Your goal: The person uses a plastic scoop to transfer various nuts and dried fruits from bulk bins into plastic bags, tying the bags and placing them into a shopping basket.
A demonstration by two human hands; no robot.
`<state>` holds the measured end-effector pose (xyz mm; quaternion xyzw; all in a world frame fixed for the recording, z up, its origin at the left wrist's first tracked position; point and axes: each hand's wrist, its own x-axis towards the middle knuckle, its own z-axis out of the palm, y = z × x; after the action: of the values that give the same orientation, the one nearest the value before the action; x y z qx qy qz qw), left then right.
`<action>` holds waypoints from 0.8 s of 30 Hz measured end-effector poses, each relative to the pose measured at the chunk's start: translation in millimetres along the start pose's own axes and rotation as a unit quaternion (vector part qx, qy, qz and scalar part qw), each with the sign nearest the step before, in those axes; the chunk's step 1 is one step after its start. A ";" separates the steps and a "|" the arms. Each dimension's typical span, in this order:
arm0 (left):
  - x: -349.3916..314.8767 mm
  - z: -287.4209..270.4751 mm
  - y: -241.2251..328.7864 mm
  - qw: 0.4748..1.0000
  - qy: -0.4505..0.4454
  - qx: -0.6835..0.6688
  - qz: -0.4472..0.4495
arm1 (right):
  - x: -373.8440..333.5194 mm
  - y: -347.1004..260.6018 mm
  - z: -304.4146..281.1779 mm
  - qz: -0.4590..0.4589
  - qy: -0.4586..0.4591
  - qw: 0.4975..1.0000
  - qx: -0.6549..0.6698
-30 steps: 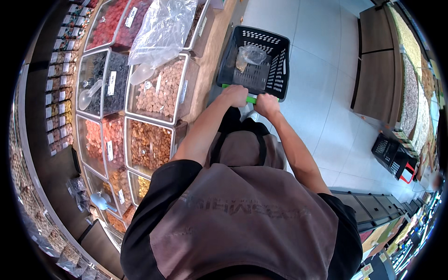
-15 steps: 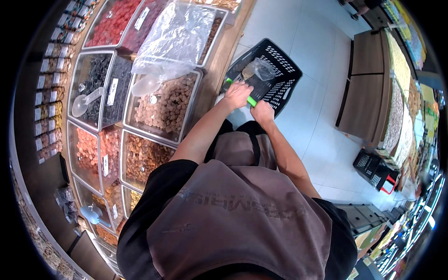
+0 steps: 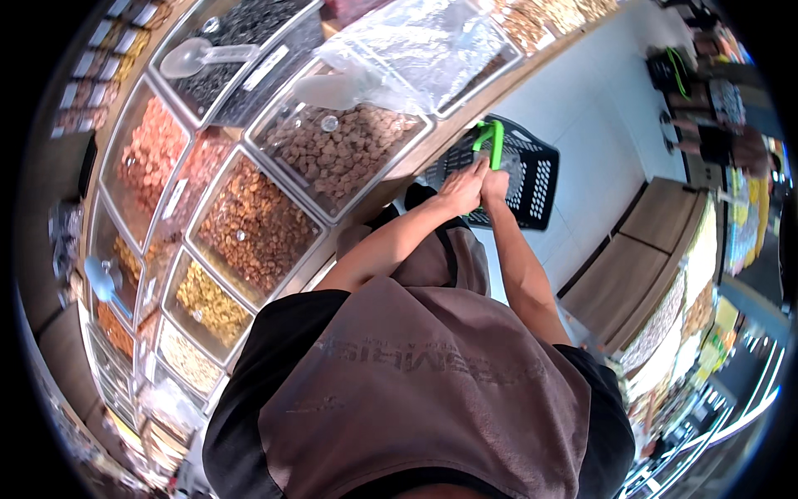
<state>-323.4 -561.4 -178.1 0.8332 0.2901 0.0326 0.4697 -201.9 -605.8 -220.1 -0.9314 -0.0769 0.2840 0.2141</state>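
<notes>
While the right hand point(image 3: 495, 186) curls its fingers around the green plastic handle point(image 3: 497, 146) of a black perforated basket point(image 3: 540, 185) beside the wooden ledge point(image 3: 457, 127), I cannot tell whether the adjacent left hand point(image 3: 462, 190) grips

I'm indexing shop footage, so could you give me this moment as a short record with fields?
Right hand: closed on the green handle
Left hand: close beside it, grip unclear
Basket: black, perforated, beyond the hands
Bins: lidded, see-through, filled, on the person's left
On the bins: plastic bag, clear scoops, blue scoop
Right side: wooden cabinet
</notes>
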 end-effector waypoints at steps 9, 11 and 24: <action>36.6 -5.6 -31.8 0.977 -0.047 -0.137 -0.157 | 51.5 -54.4 40.7 0.039 0.049 0.977 0.202; 44.8 -7.7 -35.2 0.978 -0.011 -0.121 -0.171 | 55.2 -68.0 36.3 0.062 -0.052 0.939 0.335; 106.8 -18.6 -20.9 0.992 0.015 0.001 -0.128 | 169.0 -132.2 -7.1 0.110 -0.114 0.867 0.472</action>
<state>-250.4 -484.1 -207.8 0.7891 0.4014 -0.0161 0.4646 -61.0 -445.0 -240.1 -0.6827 0.1455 0.4127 0.5851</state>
